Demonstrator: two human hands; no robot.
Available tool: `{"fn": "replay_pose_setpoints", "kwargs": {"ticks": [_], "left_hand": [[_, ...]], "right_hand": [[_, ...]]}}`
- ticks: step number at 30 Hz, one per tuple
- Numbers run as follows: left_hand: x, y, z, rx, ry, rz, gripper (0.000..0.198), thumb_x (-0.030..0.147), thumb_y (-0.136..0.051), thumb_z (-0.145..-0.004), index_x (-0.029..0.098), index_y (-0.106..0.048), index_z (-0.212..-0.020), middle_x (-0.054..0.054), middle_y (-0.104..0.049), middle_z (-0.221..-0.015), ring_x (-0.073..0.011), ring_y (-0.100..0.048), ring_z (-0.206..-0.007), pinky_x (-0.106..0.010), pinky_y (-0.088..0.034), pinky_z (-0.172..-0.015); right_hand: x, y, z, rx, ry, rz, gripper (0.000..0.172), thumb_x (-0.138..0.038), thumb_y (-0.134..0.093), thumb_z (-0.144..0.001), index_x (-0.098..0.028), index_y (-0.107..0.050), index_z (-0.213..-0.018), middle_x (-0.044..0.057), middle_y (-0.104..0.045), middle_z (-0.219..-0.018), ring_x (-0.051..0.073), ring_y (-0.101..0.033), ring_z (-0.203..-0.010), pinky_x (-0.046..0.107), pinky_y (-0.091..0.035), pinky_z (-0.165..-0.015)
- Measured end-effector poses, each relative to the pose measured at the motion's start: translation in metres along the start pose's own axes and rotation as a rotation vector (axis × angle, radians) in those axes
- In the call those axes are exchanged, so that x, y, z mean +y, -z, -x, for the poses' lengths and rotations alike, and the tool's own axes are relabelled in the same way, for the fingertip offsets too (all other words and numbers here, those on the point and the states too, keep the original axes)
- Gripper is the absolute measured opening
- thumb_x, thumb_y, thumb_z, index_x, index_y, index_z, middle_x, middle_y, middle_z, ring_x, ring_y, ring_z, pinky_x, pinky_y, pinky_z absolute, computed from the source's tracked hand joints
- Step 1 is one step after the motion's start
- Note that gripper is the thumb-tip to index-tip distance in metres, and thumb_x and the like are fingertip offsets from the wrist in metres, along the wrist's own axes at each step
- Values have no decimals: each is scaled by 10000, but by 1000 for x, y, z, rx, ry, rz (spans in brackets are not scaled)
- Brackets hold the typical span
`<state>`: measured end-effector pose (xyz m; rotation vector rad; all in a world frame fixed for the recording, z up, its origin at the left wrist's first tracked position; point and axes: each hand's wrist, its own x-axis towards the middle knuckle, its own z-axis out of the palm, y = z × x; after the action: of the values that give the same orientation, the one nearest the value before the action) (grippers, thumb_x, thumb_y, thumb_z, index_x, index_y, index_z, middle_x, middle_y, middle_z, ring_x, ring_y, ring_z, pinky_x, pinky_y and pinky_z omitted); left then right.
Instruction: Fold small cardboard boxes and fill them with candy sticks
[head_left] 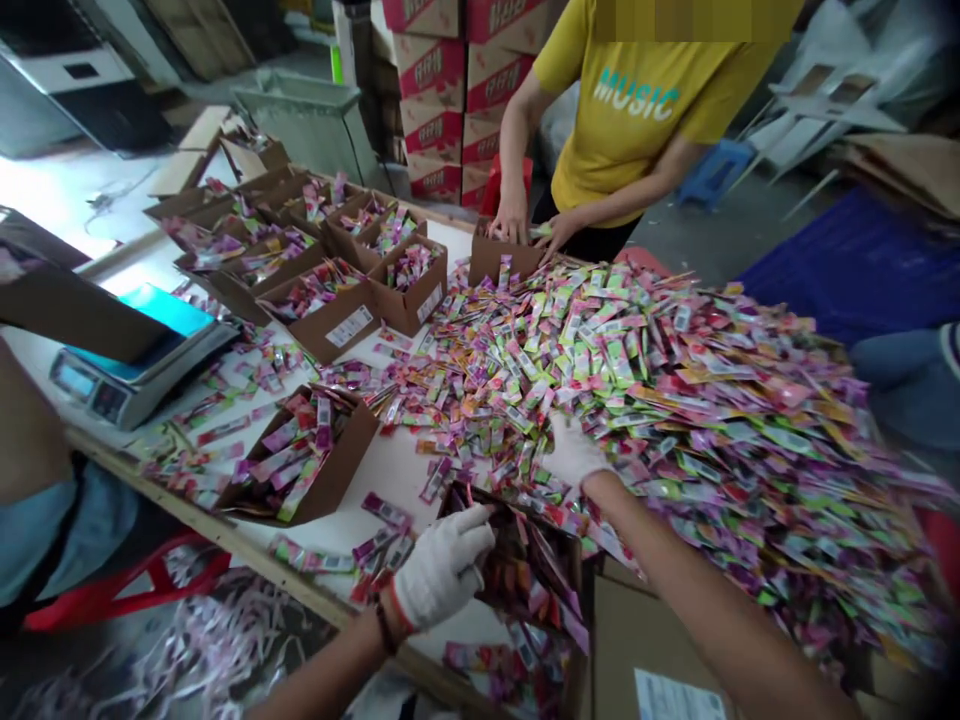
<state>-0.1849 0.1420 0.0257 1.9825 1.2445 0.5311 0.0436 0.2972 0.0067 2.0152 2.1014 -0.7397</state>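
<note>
Both my hands wear white gloves. My left hand (442, 565) grips the near edge of a small brown cardboard box (525, 570) that is tilted at the table's front edge and holds several coloured sachets. My right hand (574, 450) lies palm down on the near edge of a big heap of pink, green and purple sachets (675, 390), fingers spread among them; whether it holds any is hidden.
Another open box of sachets (300, 455) lies left of mine, several filled boxes (337, 270) stand behind it. A weighing scale (139, 365) sits at the left. A person in a yellow shirt (637, 110) handles a box (499, 255) across the table.
</note>
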Motion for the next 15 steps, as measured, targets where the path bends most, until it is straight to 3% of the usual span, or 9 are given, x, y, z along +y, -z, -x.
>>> {"fn": "replay_pose_setpoints", "kwargs": {"ticks": [2,4,6,8,11,15], "left_hand": [[-3,0,14,170,-30,-95,327,94,-463,-797,235,-625,-1043,-85,-563,-1257,-227,-575,-1037,-353,-472,-883],[-9,0,23,359,38,-125,367,116,-486,-813,232,-577,-1149,-109,-549,-1253,-234,-552,-1080,-372,-474,-899],[-17,1,23,463,181,-108,402,168,-496,-835,209,-521,-1234,-135,-537,-1247,-249,-520,-1146,-394,-472,-927],[-26,2,18,461,308,-67,448,237,-507,-845,185,-475,-1289,-147,-523,-1266,-268,-480,-1207,-427,-451,-971],[-37,0,3,380,325,35,545,301,-494,-858,169,-390,-1376,-140,-473,-1354,-262,-398,-1296,-447,-356,-1074],[-42,-6,-14,289,308,267,508,357,-428,-892,163,-445,-1361,-111,-476,-1384,-228,-398,-1311,-400,-303,-1122]], "right_hand": [[5,-33,-27,-85,-287,40,1013,-477,-696,-629,-167,-188,-1449,268,-198,-1425,343,-496,-1165,431,-412,-899],[3,-71,-41,-80,-429,83,941,-532,-656,-650,-208,-233,-1425,259,-149,-1435,378,-479,-1168,491,-406,-879],[3,-99,-44,-11,-392,77,785,-440,-639,-683,-227,-328,-1372,226,-254,-1387,364,-509,-1117,496,-409,-862],[9,-108,-41,16,-244,-43,695,-269,-626,-678,-190,-393,-1328,189,-406,-1274,304,-537,-1065,431,-415,-880],[31,-85,-29,-14,-65,-228,603,-124,-568,-651,-146,-476,-1247,99,-565,-1079,212,-560,-990,315,-428,-889],[50,-11,17,-30,39,-345,480,-149,-535,-682,-157,-532,-1162,10,-618,-847,146,-578,-741,257,-484,-731]]}}
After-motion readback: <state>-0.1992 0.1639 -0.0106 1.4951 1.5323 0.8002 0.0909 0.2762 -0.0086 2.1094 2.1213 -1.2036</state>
